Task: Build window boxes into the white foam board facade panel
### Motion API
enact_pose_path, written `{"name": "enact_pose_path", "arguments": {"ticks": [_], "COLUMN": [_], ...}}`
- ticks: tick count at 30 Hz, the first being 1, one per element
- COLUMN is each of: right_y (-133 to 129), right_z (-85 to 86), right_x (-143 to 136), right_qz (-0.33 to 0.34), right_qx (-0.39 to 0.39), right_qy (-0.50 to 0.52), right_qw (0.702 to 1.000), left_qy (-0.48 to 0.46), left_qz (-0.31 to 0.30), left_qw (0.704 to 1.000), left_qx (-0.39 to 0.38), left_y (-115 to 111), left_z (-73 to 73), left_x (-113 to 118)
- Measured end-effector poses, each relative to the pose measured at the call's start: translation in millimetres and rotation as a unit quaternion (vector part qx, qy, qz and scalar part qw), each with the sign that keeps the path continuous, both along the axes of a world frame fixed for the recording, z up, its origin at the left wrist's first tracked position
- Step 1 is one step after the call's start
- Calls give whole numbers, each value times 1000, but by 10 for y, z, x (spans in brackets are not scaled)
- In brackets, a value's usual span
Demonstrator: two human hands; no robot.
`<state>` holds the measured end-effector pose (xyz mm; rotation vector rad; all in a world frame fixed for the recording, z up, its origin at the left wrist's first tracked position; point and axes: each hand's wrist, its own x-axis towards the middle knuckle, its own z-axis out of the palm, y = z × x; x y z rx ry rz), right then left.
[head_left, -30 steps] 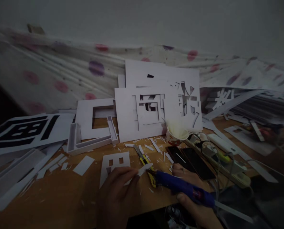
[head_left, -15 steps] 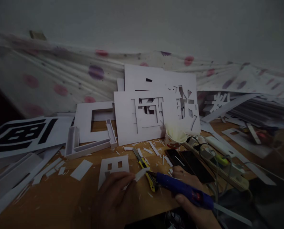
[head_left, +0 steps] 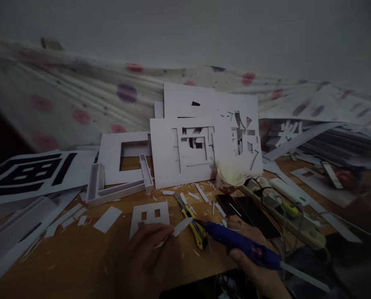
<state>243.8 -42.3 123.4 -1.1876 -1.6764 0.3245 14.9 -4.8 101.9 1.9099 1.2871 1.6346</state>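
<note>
A small white foam board strip (head_left: 182, 227) is pinched between the fingers of my left hand (head_left: 149, 249). My right hand (head_left: 250, 245) grips a blue glue gun (head_left: 238, 241), whose white glue stick (head_left: 305, 277) juts from the back. The gun's dark nozzle points left, slightly apart from the strip's end. Below and behind the nozzle lies a yellow utility knife (head_left: 196, 232) with its blade out. Partly covered by my left hand is a white board piece (head_left: 151, 212) with small square cutouts.
White boards with cut-out shapes (head_left: 165, 158) lean at the back. White channel-shaped pieces (head_left: 119, 192) stand left. A paper cup (head_left: 227, 182), phones (head_left: 254, 214) and a power strip (head_left: 310, 234) with cables sit right. Scraps litter the table (head_left: 79, 257). Another person's hand (head_left: 349, 176) is at far right.
The glue gun's nozzle has drawn back a little to the right from the strip's end. My left hand has shifted slightly left with the strip.
</note>
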Motion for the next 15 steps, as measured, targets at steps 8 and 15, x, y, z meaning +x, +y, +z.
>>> {"name": "enact_pose_path", "arguments": {"ticks": [8,15], "right_y": [8,22], "right_z": [-43,-38], "right_x": [12,62], "right_qz": [-36,-27], "right_qx": [63,32], "right_qy": [11,33], "right_qw": [997,999], "left_qy": [-39,-152], "left_qz": [-2,0], "left_qw": [999,986], "left_qx": [-18,-75], "left_y": [2,49], "left_z": [34,12], "left_x": [7,51]}}
